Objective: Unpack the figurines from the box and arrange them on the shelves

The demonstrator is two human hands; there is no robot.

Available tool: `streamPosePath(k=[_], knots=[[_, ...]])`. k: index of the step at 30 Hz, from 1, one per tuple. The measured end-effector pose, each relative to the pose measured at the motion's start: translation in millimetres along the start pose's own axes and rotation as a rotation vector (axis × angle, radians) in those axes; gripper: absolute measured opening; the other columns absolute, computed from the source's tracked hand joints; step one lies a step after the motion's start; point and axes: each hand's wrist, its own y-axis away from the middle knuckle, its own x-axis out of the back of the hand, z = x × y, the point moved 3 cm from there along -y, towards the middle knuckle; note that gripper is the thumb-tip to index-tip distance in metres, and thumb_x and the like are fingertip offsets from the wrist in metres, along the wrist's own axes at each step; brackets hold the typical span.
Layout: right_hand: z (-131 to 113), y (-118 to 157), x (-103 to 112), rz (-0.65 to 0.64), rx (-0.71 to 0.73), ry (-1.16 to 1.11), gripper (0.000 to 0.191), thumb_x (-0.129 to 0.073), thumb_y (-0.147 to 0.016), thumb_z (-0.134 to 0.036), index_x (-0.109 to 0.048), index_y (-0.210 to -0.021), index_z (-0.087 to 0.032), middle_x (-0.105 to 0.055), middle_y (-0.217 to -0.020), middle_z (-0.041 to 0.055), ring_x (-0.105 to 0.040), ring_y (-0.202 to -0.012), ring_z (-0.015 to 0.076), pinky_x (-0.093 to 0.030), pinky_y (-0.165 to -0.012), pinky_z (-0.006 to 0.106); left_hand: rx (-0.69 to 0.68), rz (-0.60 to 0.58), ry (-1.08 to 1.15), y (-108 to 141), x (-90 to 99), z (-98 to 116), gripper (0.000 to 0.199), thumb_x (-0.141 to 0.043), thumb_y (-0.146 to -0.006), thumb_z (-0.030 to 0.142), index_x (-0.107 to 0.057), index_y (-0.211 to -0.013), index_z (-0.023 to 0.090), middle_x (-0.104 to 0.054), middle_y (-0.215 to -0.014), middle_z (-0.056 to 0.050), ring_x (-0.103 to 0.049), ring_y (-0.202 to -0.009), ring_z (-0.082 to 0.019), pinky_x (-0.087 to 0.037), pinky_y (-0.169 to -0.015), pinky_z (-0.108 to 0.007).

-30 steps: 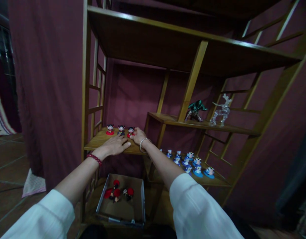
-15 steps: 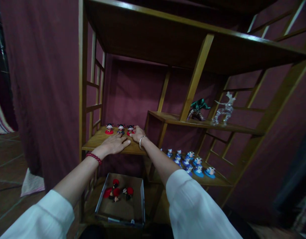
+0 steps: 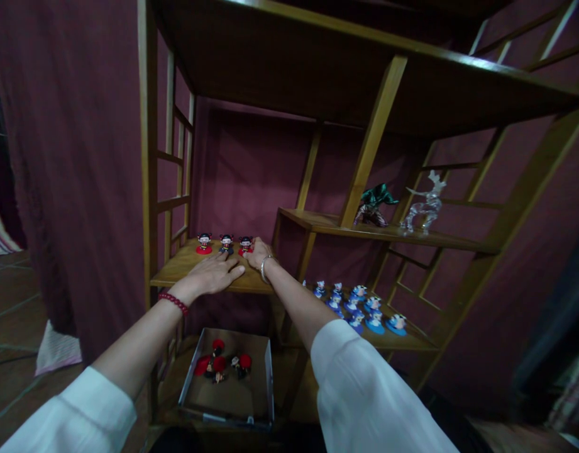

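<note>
The right hand (image 3: 259, 255) covers part of the right red-based figurine (image 3: 245, 243), which stands near the right end of the left shelf (image 3: 176, 272). Its fingers are at the figurine's right side and base, but whether that grip is closed on it cannot be told. The left hand (image 3: 211, 275) lies palm down with its fingers extended, holding nothing; its fingertips are just in front of the dark-based figurine (image 3: 226, 243), and contact is unclear. The left red-based figurine (image 3: 204, 243) stands in plain sight at the row's left end.

Below, the figurines in the cardboard box (image 3: 232, 399) lie jumbled, too small and dark to count surely. The right forearm hides the left part of the group of blue-based figurines (image 3: 374, 322), and the near edge of the view cuts off both white sleeves (image 3: 355, 377). On the far right shelf, the green statuette (image 3: 376, 204) is murky beside the clear deer (image 3: 425, 204).

Compared with a second ago, the cabinet's left post sits further left in view; the three figurines keep their order, and both hands remain beside them.
</note>
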Motion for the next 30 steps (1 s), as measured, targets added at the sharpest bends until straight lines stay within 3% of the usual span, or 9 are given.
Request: streamPosePath(k=[14,30], knots=[[6.9,-3.0,-2.7,0.010,-0.038,-0.132,0.038,-0.071,-0.059,-0.026,-0.054,-0.093,-0.018,-0.065,-0.094,0.0034,-0.060,-0.086,0.0142,-0.044,-0.072,0.021,0.013,-0.002,-0.024,2.2,1.8,2.2,0.071,-0.009,-0.081,0.064,-0.045,-0.126,0.024,-0.036,-0.139,-0.008,-0.032,-0.128,-0.027,-0.025,-0.102,-0.040],[6.7,-3.6,-3.4,0.002,-0.028,-0.110,0.040,-0.069,-0.062,-0.027,-0.054,-0.097,-0.016,-0.065,-0.098,0.0064,-0.060,-0.091,0.0164,-0.044,-0.077,0.023,0.018,-0.008,-0.008,2.1,2.0,1.3,0.072,-0.010,-0.080,0.066,-0.045,-0.127,0.024,-0.034,-0.140,-0.009,-0.029,-0.129,-0.028,-0.022,-0.103,-0.042]])
